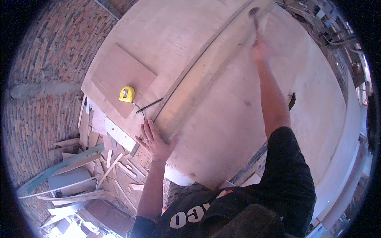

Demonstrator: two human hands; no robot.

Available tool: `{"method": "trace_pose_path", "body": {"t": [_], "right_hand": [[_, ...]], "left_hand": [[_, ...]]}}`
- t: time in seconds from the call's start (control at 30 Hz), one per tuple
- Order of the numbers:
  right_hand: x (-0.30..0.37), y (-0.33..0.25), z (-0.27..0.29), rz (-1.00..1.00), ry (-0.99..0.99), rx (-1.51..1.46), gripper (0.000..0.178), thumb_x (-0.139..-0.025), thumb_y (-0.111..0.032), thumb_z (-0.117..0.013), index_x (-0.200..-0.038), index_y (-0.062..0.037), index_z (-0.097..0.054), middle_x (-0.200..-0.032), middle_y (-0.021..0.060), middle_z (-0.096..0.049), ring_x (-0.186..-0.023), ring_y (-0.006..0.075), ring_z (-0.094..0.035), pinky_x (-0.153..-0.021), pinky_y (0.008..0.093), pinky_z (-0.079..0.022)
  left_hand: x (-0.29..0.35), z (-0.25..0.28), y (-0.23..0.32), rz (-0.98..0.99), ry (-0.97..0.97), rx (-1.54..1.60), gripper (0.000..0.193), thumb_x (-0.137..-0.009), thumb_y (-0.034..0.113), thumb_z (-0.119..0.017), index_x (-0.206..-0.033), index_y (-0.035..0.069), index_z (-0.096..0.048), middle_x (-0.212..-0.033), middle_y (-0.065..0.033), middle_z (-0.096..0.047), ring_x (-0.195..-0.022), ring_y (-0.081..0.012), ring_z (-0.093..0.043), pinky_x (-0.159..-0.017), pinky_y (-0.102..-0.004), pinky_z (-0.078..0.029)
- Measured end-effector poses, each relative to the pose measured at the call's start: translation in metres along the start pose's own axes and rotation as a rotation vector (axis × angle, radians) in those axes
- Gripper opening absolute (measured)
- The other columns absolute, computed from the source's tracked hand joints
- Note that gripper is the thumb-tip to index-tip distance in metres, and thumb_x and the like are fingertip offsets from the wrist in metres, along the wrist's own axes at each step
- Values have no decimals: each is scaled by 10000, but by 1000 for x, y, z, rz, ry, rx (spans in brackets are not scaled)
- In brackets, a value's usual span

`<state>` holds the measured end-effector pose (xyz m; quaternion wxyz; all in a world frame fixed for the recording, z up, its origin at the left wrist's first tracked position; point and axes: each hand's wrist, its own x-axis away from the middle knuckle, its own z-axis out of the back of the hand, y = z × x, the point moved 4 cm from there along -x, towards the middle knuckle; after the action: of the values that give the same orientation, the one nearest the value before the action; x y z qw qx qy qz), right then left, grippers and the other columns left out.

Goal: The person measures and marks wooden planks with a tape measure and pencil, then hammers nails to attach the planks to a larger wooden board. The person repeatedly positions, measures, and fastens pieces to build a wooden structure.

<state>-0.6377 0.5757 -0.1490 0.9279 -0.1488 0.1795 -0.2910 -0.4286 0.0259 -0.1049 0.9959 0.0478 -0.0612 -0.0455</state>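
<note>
My left hand (156,143) lies with fingers spread at the near end of a long pale plank (202,87), touching the work surface (222,123) there. A narrow wooden strip (198,57) runs along the plank's left side. Far off at the other end, my right hand (260,51) is closed around the handle of a dark-headed tool (254,14). Motion blur hides the tool's exact kind; its head is over the plank's far part. Near my left fingertips is a thin black stick (150,105). A yellow tape measure (127,94) rests on a flat square board (119,77).
A toothed circular saw blade (292,102) sticks up through the surface, right of my right forearm. Wood offcuts (111,168) litter the floor at lower left, beside a brick wall (47,63). Cluttered equipment (337,35) stands beyond the far right edge.
</note>
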Motion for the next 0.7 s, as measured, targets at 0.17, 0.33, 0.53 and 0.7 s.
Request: {"method": "trace_pose_path", "body": {"t": [0.17, 0.33, 0.53, 0.7], "right_hand": [[-44, 14, -22, 7, -55, -19, 621, -1049, -258, -555, -1630, -278, -338, -1142, 219, -727, -970, 403, -723, -832, 511, -567], [13, -76, -55, -90, -363, -819, 508, -1061, -235, -555, -1552, -193, -435, -880, 68, -661, -687, 200, -633, -581, 367, -526], [143, -203, 6, 476, -567, -441, 283, -989, -278, -632, -1209, -120, -715, -893, 112, -729, -746, 247, -696, -682, 411, -569], [335, -185, 92, 429, -659, -503, 220, -936, -213, -661, -1114, -131, -761, -854, 172, -685, -837, 392, -689, -732, 502, -540]], "left_hand": [[-6, 3, 2, -37, 13, 2, 1345, -716, 737, -780, -1655, 36, -119, -1679, -233, -229, -1580, -400, -173, -1196, -749, -17], [-3, 0, -3, -11, -21, -21, 1335, -740, 754, -745, -1658, 39, -91, -1685, -219, -222, -1586, -390, -164, -1198, -748, 11], [-5, -11, -6, -48, 25, -56, 1355, -733, 798, -714, -1662, 42, -81, -1693, -217, -205, -1585, -403, -162, -1189, -768, -29], [-7, -20, -12, -62, 67, -56, 1370, -721, 838, -691, -1662, 37, -99, -1689, -231, -211, -1576, -406, -188, -1171, -787, -88]]}}
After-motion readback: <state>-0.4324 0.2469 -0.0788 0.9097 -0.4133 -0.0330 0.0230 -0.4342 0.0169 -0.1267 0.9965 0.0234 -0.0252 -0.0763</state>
